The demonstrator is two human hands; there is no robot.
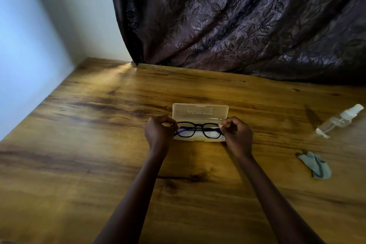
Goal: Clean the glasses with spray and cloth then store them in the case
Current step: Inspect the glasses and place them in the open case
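Now both my left hand (159,131) and right hand (236,134) pinch the ends of the glasses (199,129), which sit in the open case (200,112). Looks like the storing step; next, let go and shut the lid.

- Glasses (198,129): black frame.
- Case (200,112): translucent cream.
- Cloth (315,165), 4 o'clock: pale blue-grey.
- Spray bottle (339,120), 3 o'clock: apparently clear.
- Table (99,144): brown woodgrain.
- Curtain (237,16): dark leaf pattern.

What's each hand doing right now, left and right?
Left hand: closed on the left end of the glasses, over the open case.
Right hand: closed on the right end.
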